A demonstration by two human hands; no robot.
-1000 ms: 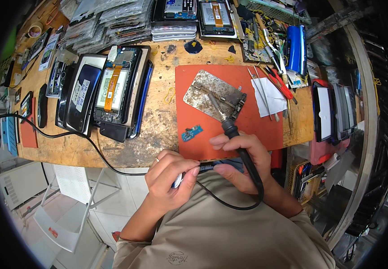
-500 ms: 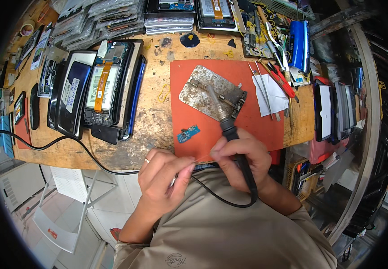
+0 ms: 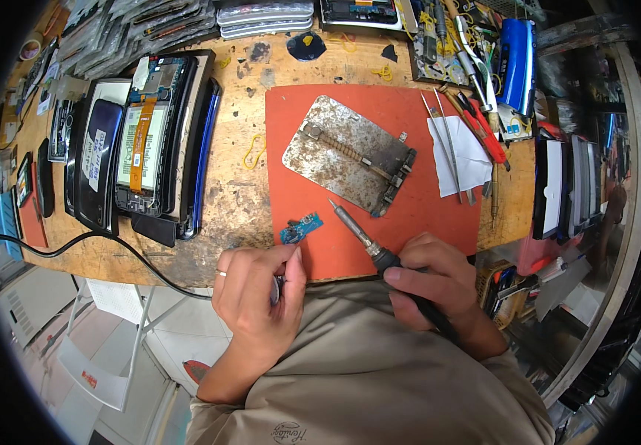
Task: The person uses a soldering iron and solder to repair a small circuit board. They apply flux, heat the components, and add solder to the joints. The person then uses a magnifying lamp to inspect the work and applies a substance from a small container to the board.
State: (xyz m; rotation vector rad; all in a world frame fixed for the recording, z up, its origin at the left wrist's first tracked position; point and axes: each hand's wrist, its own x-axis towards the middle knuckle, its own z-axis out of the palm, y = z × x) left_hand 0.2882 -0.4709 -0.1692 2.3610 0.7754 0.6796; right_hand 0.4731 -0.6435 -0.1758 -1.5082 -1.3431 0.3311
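Note:
My right hand grips a soldering iron by its black handle. The metal tip points up and left over the orange mat. Thumb and forefinger of my left hand are pinched together just below a small blue circuit board; whether they touch it I cannot tell. Against that palm rests a small round greyish thing, mostly hidden by the fingers; it may be a small spool. Beyond the iron's tip a stained metal plate holder with a clamp bar lies on the mat.
Tweezers lie on white paper at the mat's right, beside red-handled pliers. Opened phones stand in a row on the left. A black cable runs along the table's front edge. A tool tray sits far right.
My hands have come apart; earlier a thin strand stretched between their fingertips. The iron's tip has moved off the metal plate toward me. My left fingertips are nearer the blue board.

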